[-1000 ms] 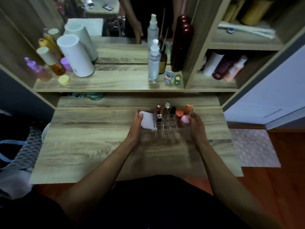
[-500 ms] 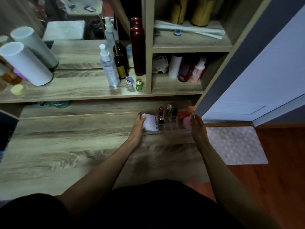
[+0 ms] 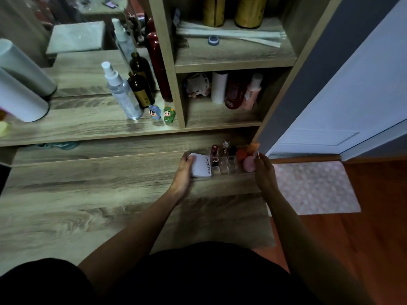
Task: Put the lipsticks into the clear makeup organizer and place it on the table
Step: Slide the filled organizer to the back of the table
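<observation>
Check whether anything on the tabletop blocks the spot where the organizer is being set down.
Nothing visible does. The left hand and right hand hold the clear organizer by its ends at the table's far right. The wood around it is bare; the bottles and figurines stand on the shelf above.

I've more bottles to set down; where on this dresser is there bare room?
The table is bare left of the left hand. Crowded: the organizer at the right rear, between both hands, and the shelf around the spray bottle.

Home dressing nook: wooden vanity table (image 3: 88, 194), cosmetics bottles (image 3: 123, 95), shelves (image 3: 231, 60).
</observation>
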